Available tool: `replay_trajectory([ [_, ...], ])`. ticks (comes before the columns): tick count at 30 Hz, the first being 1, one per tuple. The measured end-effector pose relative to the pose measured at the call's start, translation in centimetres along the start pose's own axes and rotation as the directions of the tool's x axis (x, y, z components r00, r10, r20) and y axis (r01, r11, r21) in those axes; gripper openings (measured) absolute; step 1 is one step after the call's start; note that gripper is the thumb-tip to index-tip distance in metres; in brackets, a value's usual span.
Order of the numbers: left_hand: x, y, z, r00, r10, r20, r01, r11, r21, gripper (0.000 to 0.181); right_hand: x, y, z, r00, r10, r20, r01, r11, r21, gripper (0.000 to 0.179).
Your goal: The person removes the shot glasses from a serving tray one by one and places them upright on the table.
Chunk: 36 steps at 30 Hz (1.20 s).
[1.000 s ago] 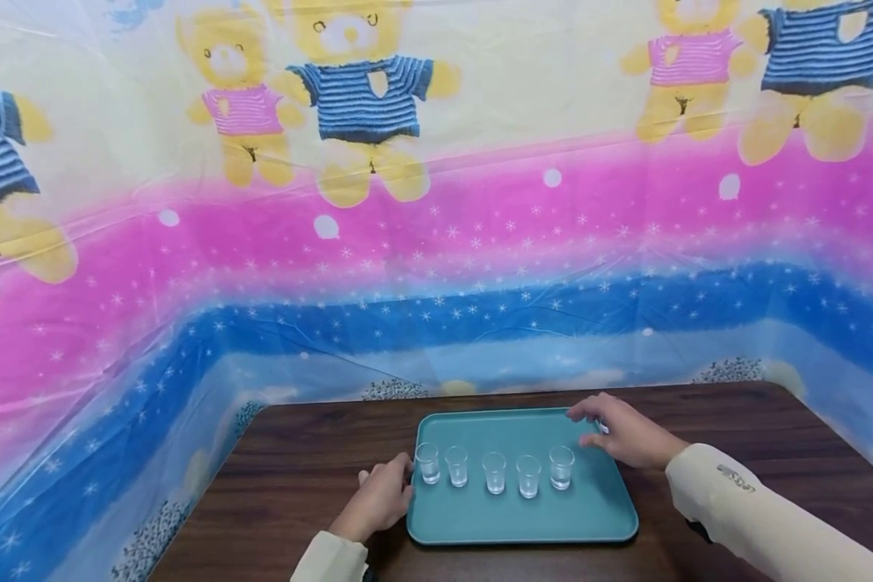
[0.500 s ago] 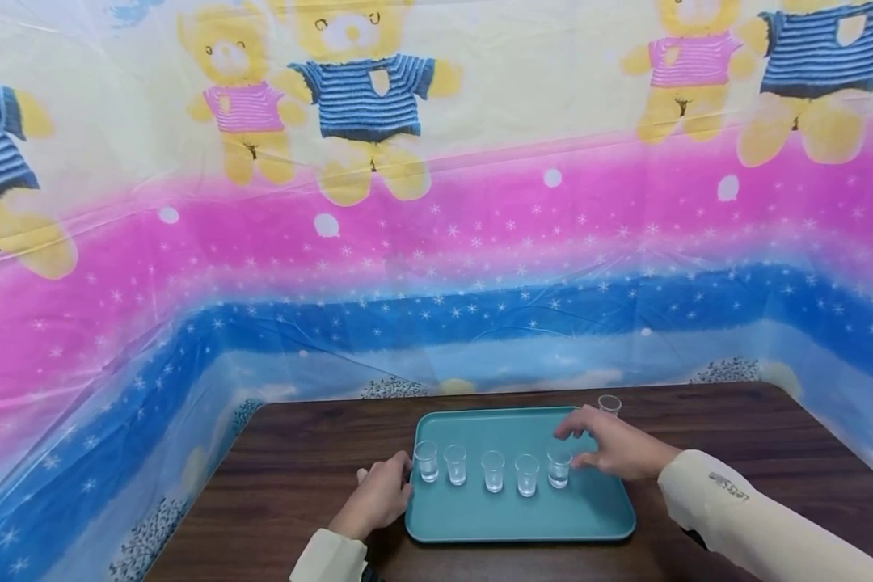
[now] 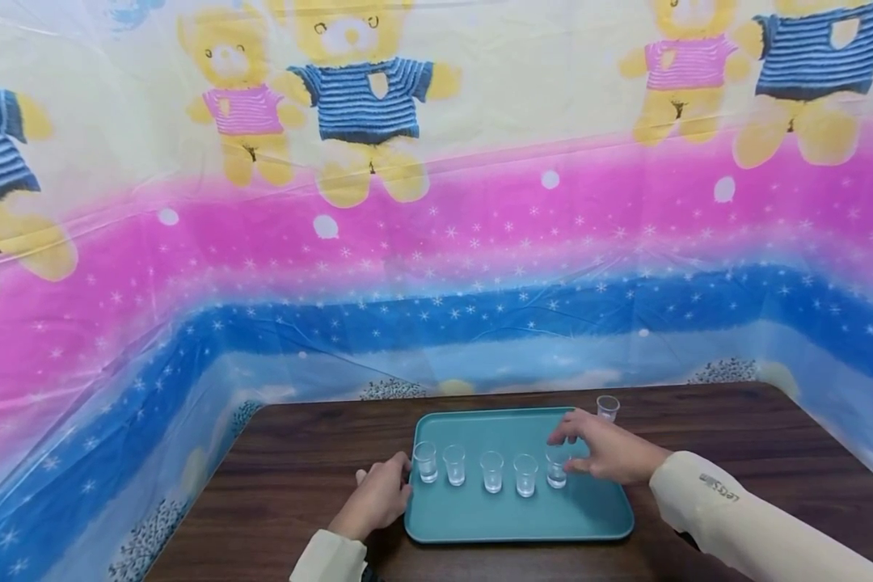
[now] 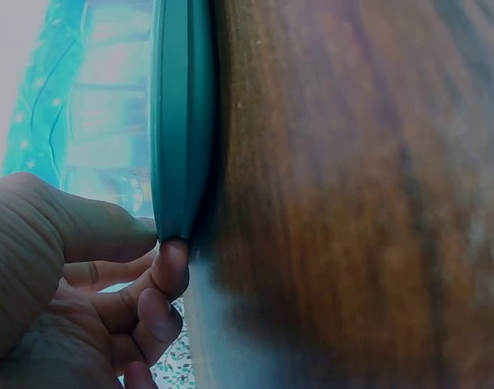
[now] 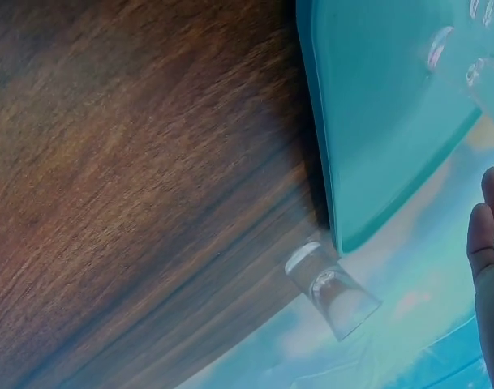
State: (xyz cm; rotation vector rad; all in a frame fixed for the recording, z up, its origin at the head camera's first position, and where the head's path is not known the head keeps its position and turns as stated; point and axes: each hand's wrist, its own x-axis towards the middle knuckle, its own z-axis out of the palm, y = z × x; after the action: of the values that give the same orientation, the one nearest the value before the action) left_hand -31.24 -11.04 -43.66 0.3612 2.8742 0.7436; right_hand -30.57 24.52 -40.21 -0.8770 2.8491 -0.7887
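Note:
A teal tray (image 3: 509,517) carries several small clear glasses in a row, a little clear liquid showing in them. My left hand (image 3: 381,495) pinches the tray's left edge; in the left wrist view the thumb (image 4: 109,229) lies on the rim and curled fingertips (image 4: 172,267) touch it from below. Over the tray's right part, my right hand (image 3: 611,449) hovers with parted, bent fingers at the rightmost glass (image 3: 556,477), partly covering its rim. Only the edge of that hand, fingers (image 5: 483,235) apart from the glasses, enters the right wrist view.
Another clear glass (image 3: 607,407) stands on the dark wooden table (image 3: 291,469), just off the tray's far right corner. A patterned curtain with bears (image 3: 367,97) hangs close behind the table and along its sides.
My right hand has moved left and slightly down, from the tray's far right corner to the rightmost glass. The glass beyond the corner has come into view. The left hand stays put.

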Motion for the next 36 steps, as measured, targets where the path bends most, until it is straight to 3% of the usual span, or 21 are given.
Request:
replay_trajectory([
  [11,0.0,0.1,-0.1,1.0,-0.002,-0.003,0.002,1.0,-0.01,0.021,-0.4,0.5,-0.5,0.995,0.041,-0.095,-0.046,0.998,-0.05,0.031],
  [22,-0.1,0.2,-0.2,1.0,-0.014,-0.004,0.014,1.0,-0.009,0.019,-1.0,2.0,-1.1,0.981,0.024,-0.192,-0.038,0.997,-0.066,0.028],
  [27,-0.1,0.2,-0.2,1.0,-0.019,0.006,0.019,1.0,-0.01,0.019,-1.2,3.1,-1.4,0.961,0.047,-0.271,-0.064,0.997,-0.054,0.028],
  [36,0.0,0.2,-0.1,1.0,-0.02,0.016,0.02,1.0,-0.005,0.018,-2.3,5.9,-2.4,0.907,0.082,-0.413,-0.124,0.989,-0.075,0.028],
])
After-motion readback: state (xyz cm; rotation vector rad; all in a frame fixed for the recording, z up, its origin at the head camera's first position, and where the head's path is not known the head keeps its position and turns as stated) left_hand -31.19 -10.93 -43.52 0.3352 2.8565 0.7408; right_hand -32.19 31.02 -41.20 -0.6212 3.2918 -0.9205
